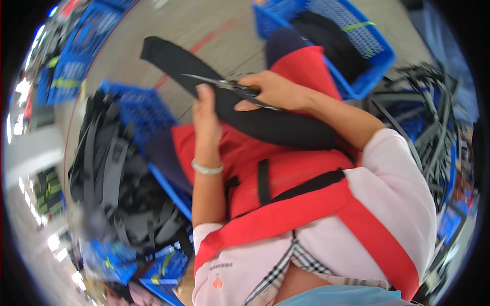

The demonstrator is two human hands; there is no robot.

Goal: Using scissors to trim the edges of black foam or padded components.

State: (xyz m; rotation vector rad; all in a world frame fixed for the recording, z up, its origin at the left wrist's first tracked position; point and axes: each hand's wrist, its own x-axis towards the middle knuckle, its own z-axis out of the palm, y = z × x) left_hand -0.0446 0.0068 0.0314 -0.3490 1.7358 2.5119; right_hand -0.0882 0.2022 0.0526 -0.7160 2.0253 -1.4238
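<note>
A long, curved black padded strap (270, 125) lies across my lap over a red apron (245, 183), its far end reaching out past my knees to the upper left. My right hand (278, 91) is closed round the handles of a pair of scissors (209, 80), whose blades point left above the strap. My left hand (205, 115) is at the strap's left edge, the thumb up beside the blades. Its other fingers are hidden under the strap, where it appears to grip the edge.
At my left a blue crate (171, 188) is heaped with black and grey straps (115, 158). Another blue crate (375, 71) with black pieces stands ahead to the right. Bundled grey straps (434, 127) pile up at my right. More blue crates (69, 71) line the far left.
</note>
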